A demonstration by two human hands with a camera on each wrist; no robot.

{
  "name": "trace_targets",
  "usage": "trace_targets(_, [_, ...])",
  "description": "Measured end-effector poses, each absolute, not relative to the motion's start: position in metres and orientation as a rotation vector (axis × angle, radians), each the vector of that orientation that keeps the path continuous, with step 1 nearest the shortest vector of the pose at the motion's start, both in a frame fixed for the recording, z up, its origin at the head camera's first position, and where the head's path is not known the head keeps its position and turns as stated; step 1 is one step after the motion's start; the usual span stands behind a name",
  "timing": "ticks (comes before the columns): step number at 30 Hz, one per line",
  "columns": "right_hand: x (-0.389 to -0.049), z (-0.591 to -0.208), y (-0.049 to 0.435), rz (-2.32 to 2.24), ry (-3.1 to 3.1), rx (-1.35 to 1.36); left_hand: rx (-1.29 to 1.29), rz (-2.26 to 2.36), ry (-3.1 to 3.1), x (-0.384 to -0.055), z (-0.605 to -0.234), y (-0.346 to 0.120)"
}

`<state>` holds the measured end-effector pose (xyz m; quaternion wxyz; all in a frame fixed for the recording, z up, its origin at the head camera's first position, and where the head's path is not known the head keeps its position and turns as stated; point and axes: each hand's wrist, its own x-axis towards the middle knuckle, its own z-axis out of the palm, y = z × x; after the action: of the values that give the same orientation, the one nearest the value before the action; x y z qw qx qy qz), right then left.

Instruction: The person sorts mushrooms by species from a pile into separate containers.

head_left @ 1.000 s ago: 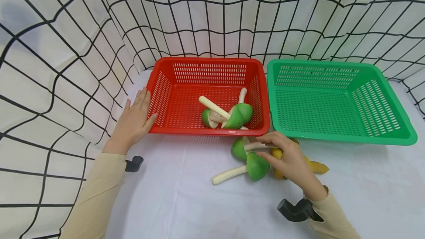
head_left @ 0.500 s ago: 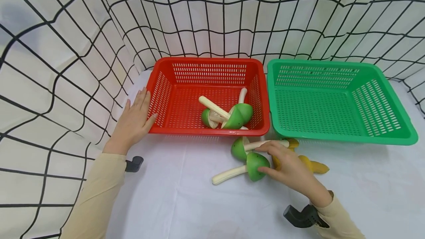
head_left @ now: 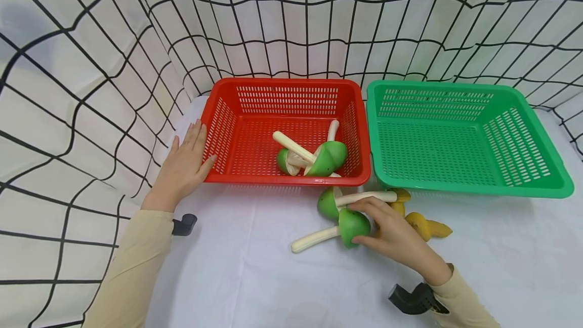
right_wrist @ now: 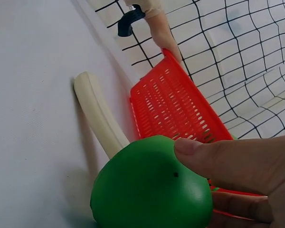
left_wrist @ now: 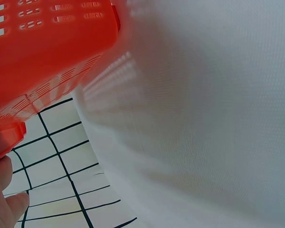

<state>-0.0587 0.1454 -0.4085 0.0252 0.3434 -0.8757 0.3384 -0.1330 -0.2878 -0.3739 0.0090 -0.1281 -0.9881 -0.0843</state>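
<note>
My right hand (head_left: 389, 232) has its thumb and fingers about the green cap of a toy mushroom (head_left: 352, 228), pinching it. In the right wrist view the thumb presses on the mushroom's cap (right_wrist: 149, 185), and its pale stem lies on the white cloth. A second green mushroom (head_left: 328, 204) lies just behind, its stem pointing right. My left hand (head_left: 182, 161) rests with straight fingers along the left rim of the red basket (head_left: 282, 181). Several green mushrooms (head_left: 323, 161) lie inside that basket, toward its front right.
A green basket (head_left: 460, 186) stands right beside the red one. Yellow, knobbly toy pieces (head_left: 419, 224) lie in front of it, partly hidden by my right hand. A black wire grid (head_left: 305, 24) over white cloth borders the back and left.
My right hand has drawn back and down from the rear mushroom's stem, and its fingers have come in around the front mushroom's cap. The left hand stays put.
</note>
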Motion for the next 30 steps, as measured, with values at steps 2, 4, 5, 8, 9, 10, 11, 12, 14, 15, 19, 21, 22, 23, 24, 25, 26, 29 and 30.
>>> trace_targets(2, [-0.058, -0.41, 0.145, 1.047, -2.702, 1.063, -0.398, -0.266, -3.089, -0.133, -0.374, -0.288])
trace_targets(4, [-0.058, -0.411, 0.144, 1.056, -2.698, 1.063, -0.397, -0.268, -3.091, -0.133, -0.374, -0.288])
trace_targets(5, [-0.058, -0.412, 0.144, 1.06, -2.705, 1.059, -0.396, -0.268, -3.092, -0.133, -0.374, -0.288])
trace_targets(8, [-0.057, -0.414, 0.143, 1.065, -2.718, 1.049, -0.396, -0.269, -3.091, -0.133, -0.374, -0.288])
trace_targets(9, [-0.057, -0.414, 0.143, 1.063, -2.724, 1.044, -0.397, -0.269, -3.091, -0.133, -0.374, -0.288])
trace_targets(10, [-0.057, -0.415, 0.143, 1.064, -2.729, 1.04, -0.397, -0.269, -3.09, -0.133, -0.374, -0.288])
trace_targets(11, [-0.057, -0.415, 0.143, 1.061, -2.733, 1.038, -0.398, -0.269, -3.089, -0.133, -0.374, -0.288])
trace_targets(12, [-0.057, -0.416, 0.143, 1.058, -2.732, 1.038, -0.398, -0.27, -3.088, -0.133, -0.374, -0.288])
trace_targets(14, [-0.057, -0.418, 0.142, 1.051, -2.734, 1.038, -0.398, -0.273, -3.087, -0.133, -0.374, -0.289])
trace_targets(15, [-0.057, -0.418, 0.142, 1.046, -2.737, 1.037, -0.398, -0.274, -3.086, -0.133, -0.374, -0.289])
trace_targets(19, [-0.057, -0.42, 0.141, 1.036, -2.745, 1.03, -0.398, -0.276, -3.084, -0.133, -0.374, -0.288])
trace_targets(21, [-0.057, -0.42, 0.14, 1.039, -2.759, 1.02, -0.399, -0.273, -3.083, -0.133, -0.374, -0.288])
trace_targets(22, [-0.057, -0.42, 0.14, 1.042, -2.768, 1.015, -0.399, -0.272, -3.082, -0.133, -0.374, -0.288])
trace_targets(23, [-0.057, -0.42, 0.14, 1.043, -2.777, 1.01, -0.399, -0.269, -3.082, -0.133, -0.374, -0.288])
trace_targets(24, [-0.057, -0.419, 0.14, 1.046, -2.786, 1.006, -0.399, -0.267, -3.081, -0.133, -0.375, -0.288])
trace_targets(25, [-0.057, -0.419, 0.139, 1.048, -2.794, 1.002, -0.398, -0.264, -3.081, -0.133, -0.375, -0.288])
trace_targets(26, [-0.057, -0.419, 0.139, 1.049, -2.8, 0.998, -0.398, -0.263, -3.082, -0.133, -0.375, -0.288])
trace_targets(29, [-0.057, -0.419, 0.139, 1.049, -2.811, 0.993, -0.398, -0.26, -3.084, -0.133, -0.374, -0.288])
trace_targets(30, [-0.057, -0.419, 0.139, 1.049, -2.813, 0.991, -0.398, -0.26, -3.084, -0.133, -0.374, -0.288])
